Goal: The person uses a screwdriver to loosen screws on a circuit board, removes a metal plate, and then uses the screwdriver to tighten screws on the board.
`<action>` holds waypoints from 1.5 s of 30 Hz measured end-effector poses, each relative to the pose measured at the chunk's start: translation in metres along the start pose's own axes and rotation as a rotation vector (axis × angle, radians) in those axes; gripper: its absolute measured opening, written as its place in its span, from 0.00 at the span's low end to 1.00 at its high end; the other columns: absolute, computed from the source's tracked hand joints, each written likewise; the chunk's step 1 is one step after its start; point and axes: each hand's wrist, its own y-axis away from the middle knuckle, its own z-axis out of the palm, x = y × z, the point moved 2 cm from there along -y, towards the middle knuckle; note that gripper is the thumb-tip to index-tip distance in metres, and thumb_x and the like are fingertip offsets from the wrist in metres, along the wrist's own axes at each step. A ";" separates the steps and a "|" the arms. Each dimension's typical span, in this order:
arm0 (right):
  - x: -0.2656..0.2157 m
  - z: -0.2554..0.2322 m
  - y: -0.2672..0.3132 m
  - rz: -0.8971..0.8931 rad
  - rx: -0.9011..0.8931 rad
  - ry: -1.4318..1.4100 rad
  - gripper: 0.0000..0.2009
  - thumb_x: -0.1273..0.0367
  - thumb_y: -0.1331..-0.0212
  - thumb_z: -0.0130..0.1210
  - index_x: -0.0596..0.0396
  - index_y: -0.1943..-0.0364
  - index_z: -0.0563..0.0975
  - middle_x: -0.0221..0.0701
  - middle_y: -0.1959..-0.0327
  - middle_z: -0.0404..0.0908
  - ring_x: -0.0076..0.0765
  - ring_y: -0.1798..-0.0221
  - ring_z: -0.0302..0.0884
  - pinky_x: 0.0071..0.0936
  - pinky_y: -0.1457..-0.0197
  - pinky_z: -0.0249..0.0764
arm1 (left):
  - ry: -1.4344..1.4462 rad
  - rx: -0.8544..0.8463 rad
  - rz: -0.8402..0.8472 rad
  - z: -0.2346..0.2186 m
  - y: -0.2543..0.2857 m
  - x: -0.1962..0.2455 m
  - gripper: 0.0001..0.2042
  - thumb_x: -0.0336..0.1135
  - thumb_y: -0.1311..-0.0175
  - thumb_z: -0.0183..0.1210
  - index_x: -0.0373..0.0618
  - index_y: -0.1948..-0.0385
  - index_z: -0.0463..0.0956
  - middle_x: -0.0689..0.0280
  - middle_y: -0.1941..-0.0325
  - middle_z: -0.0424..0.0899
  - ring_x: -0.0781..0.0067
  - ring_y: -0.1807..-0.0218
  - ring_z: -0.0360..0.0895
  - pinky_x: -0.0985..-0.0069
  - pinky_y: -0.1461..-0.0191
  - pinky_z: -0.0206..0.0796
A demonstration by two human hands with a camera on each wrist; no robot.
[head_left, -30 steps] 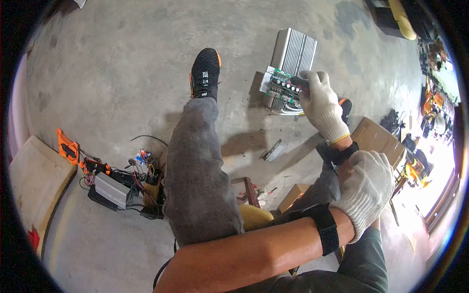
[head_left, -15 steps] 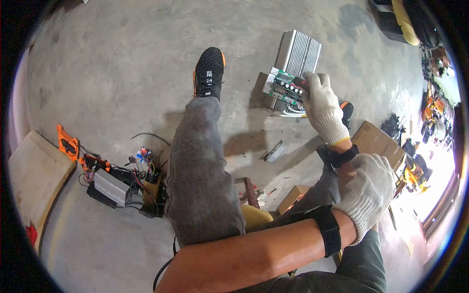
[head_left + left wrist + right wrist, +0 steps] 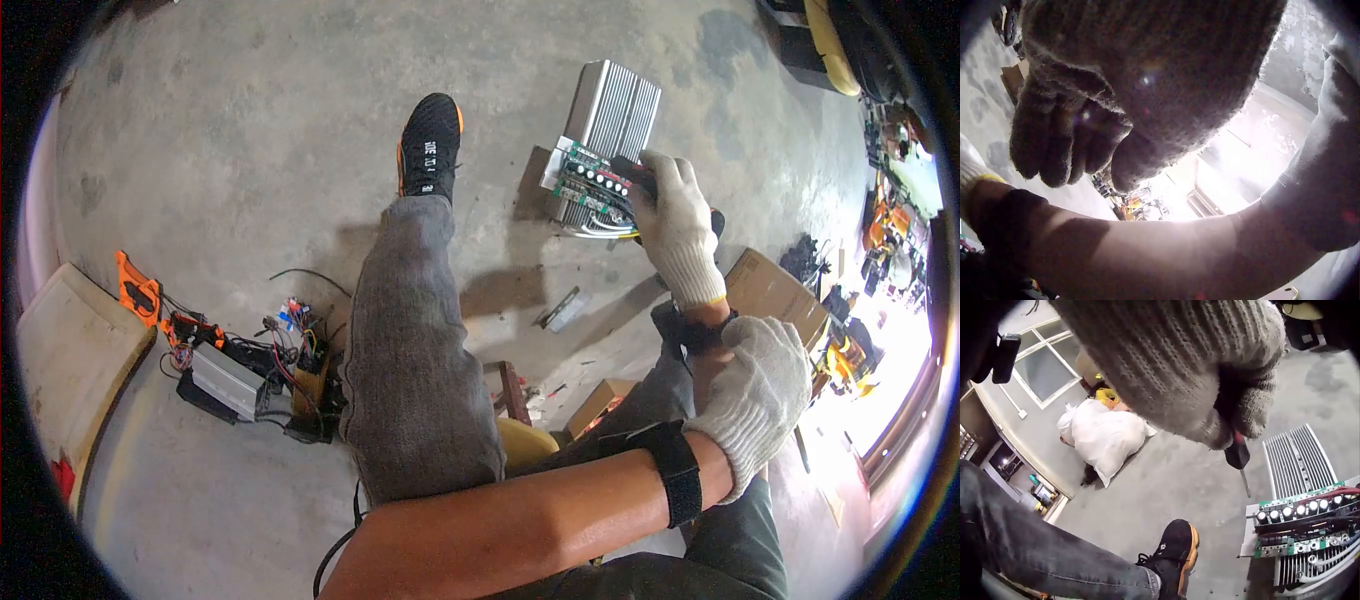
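In a white knit glove, my right hand [image 3: 680, 225] grips a screwdriver [image 3: 1238, 456] with a black and red handle. Its thin shaft points down beside a green circuit board [image 3: 592, 188] with a row of round capacitors. That board lies across a finned silver metal case [image 3: 617, 105] on the floor, with thick wires at its near end. My gloved left hand [image 3: 755, 390] is over the right forearm, and its fingers [image 3: 1057, 147] hang loosely curled with nothing in them in the left wrist view.
A small metal bracket [image 3: 562, 309] lies on the concrete floor. To the left are a silver controller box [image 3: 228, 382] with tangled wires and a foam pad [image 3: 80, 360]. A cardboard box [image 3: 775, 290] stands right of my legs; a white sack [image 3: 1104, 437] sits by the wall.
My right hand has shifted slightly right and back from the circuit board, with the screwdriver still in its grip. My left hand stays by the right forearm. The view has shifted a little.
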 end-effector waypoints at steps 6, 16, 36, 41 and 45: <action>-0.005 0.003 0.042 -0.020 -0.086 -0.099 0.18 0.73 0.38 0.61 0.51 0.43 0.75 0.46 0.49 0.77 0.62 0.45 0.78 0.50 0.45 0.77 | -0.130 0.122 0.010 -0.006 0.004 0.003 0.08 0.37 0.38 0.59 0.47 0.62 0.84 0.65 0.67 0.81 0.68 0.65 0.79 0.61 0.64 0.66; -0.001 0.031 0.050 -0.128 -0.120 -0.101 0.20 0.76 0.37 0.57 0.52 0.41 0.75 0.43 0.45 0.79 0.58 0.42 0.76 0.48 0.38 0.74 | 0.021 0.138 0.018 -0.008 0.005 0.003 0.11 0.32 0.36 0.59 0.39 0.58 0.85 0.60 0.65 0.83 0.62 0.62 0.80 0.55 0.57 0.70; -0.005 0.033 0.049 -0.091 -0.128 -0.053 0.20 0.77 0.39 0.57 0.51 0.41 0.75 0.43 0.43 0.78 0.59 0.43 0.76 0.49 0.38 0.73 | -0.109 0.227 -0.028 -0.008 0.009 0.004 0.07 0.34 0.40 0.59 0.48 0.63 0.83 0.68 0.68 0.81 0.68 0.66 0.78 0.61 0.63 0.66; -0.004 0.033 0.050 -0.066 -0.132 -0.078 0.21 0.77 0.39 0.57 0.51 0.41 0.75 0.43 0.44 0.79 0.59 0.42 0.76 0.50 0.38 0.73 | -0.094 0.225 0.038 -0.007 0.010 0.001 0.11 0.35 0.36 0.57 0.40 0.58 0.84 0.61 0.65 0.83 0.63 0.63 0.80 0.55 0.57 0.69; -0.007 0.032 0.050 -0.024 -0.151 -0.053 0.22 0.78 0.40 0.57 0.51 0.40 0.75 0.44 0.44 0.78 0.59 0.42 0.75 0.50 0.38 0.73 | -0.058 0.223 0.009 -0.001 0.004 0.002 0.07 0.36 0.38 0.59 0.49 0.63 0.83 0.67 0.68 0.81 0.68 0.67 0.79 0.61 0.66 0.65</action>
